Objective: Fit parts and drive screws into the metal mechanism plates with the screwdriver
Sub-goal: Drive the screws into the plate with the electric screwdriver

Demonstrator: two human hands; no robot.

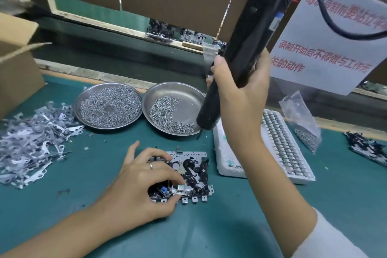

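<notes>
A metal mechanism plate (189, 166) with black parts lies on the green mat near the middle. My left hand (144, 182) rests on its left side, thumb and fingers pinching a small metal part at the plate's lower edge. My right hand (240, 88) grips a long black electric screwdriver (249, 44), held tilted in the air above and right of the plate, its bit pointing down over the right dish.
Two steel dishes of screws (109, 107) (171, 109) stand behind the plate. A heap of flat metal levers (31, 142) lies at left beside a cardboard box (14, 63). A white tray of parts (278, 144), a screw bag (301, 121) and more mechanisms (368, 148) sit at right.
</notes>
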